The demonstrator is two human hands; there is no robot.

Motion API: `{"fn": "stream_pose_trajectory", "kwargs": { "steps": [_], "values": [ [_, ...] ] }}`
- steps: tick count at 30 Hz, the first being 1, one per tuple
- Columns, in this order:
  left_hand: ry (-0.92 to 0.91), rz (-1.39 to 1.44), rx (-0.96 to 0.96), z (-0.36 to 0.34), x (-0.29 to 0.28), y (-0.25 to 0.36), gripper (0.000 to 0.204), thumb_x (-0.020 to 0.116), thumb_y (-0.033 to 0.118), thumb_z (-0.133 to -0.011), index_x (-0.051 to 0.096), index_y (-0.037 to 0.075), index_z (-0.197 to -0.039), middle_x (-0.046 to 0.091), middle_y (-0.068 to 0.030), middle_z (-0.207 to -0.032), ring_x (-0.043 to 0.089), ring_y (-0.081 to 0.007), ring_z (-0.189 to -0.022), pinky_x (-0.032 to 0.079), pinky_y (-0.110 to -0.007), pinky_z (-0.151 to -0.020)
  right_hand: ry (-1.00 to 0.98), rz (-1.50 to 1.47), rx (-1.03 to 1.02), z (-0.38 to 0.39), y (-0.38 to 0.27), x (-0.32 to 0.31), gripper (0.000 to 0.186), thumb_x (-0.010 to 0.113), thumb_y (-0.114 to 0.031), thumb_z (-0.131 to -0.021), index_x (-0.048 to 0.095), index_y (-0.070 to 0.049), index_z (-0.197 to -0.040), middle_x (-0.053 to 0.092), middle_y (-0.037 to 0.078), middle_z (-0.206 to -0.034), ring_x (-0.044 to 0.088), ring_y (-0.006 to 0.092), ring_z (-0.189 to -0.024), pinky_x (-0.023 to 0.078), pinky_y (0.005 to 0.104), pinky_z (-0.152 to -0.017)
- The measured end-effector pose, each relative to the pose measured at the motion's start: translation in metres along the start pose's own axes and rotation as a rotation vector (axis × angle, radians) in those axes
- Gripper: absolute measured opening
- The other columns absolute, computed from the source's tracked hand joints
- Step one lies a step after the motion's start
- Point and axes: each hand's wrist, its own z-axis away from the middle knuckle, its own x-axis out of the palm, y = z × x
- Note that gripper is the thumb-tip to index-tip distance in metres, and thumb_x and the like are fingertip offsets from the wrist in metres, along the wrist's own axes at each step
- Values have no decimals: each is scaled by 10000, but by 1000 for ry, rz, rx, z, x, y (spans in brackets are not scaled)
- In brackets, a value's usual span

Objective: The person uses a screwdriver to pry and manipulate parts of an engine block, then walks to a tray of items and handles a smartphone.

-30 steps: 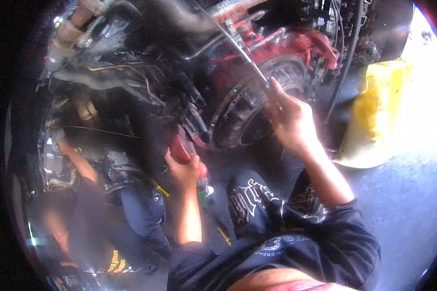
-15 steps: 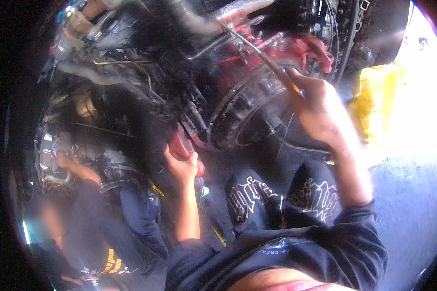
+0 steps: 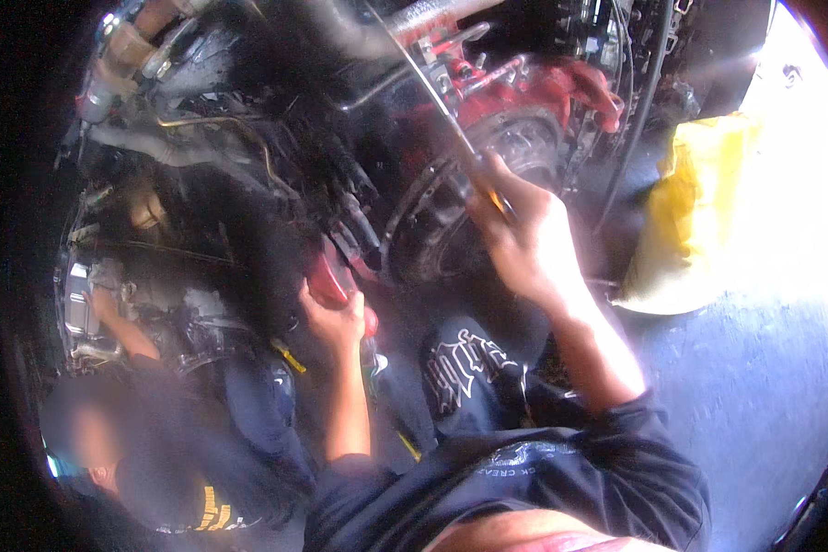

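My right hand (image 3: 529, 235) is closed around the dark and orange handle of a long thin rod-like tool (image 3: 432, 97). Its shaft slants up and left past a red engine housing (image 3: 575, 87), and I cannot make out whether the tip touches anything. Behind that hand sits a round, toothed metal cover (image 3: 423, 216), partly hidden. Lower and to the left, my left hand (image 3: 334, 324) grips a smooth red piece (image 3: 329, 271) beside dark metal parts, thumb and fingers at its lower end. A rounded red end (image 3: 370, 322) shows next to the palm.
At the left, another person (image 3: 193, 432) crouches with an arm reaching to a greasy engine part (image 3: 83, 304). A yellow sack (image 3: 695, 202) stands on the blue-grey floor (image 3: 754, 368) at the right. Pipes (image 3: 175, 143) and hoses cross the upper left. A yellow-handled item (image 3: 288, 355) lies between us.
My right hand and the tool have swung left and slightly down, across the round cover. The left hand keeps its hold on the red piece. The view has shifted slightly.
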Motion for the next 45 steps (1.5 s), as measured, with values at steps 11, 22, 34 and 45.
{"fn": "stream_pose_trajectory", "kwargs": {
  "steps": [11, 22, 34, 45],
  "values": [
    [69, 92, 101, -15, 28, 7, 690, 819, 196, -660, 484, -61, -1206, 603, -186, -1122, 618, -284, -1008, 478, -375, -912, 181, 94, -57, -5, 91, 17, 445, 628, -209, -886, 550, -174, -1323, 666, 195, -953, 671, 357, -895, 509, 387, -791],
    [17, -6, 16, -10, 14, 19, 802, 767, 187, -620, 427, -82, -1295, 549, -276, -1221, 552, -384, -1153, 436, -416, -993, -15, 512, 26, -22, 6, -75, 316, 551, -334, -919, 648, -190, -1183, 674, 195, -917, 651, 385, -878, 525, 451, -770],
    [-36, 116, -51, -3, 5, 18, 804, 742, 51, -583, 405, -60, -1304, 531, -228, -1243, 557, -325, -1154, 426, -397, -1015, 94, 425, -26, -16, 15, -50, 327, 560, -259, -920, 596, -170, -1233, 662, 192, -825, 656, 388, -789, 516, 469, -669],
    [30, 166, 176, -10, 21, -7, 697, 748, 96, -651, 441, -68, -1255, 587, -199, -1142, 604, -278, -1037, 469, -374, -928, 144, 56, -14, -35, 76, 4, 397, 613, -196, -886, 586, -104, -1271, 668, 207, -1011, 659, 351, -954, 509, 386, -801]
  ]
}}
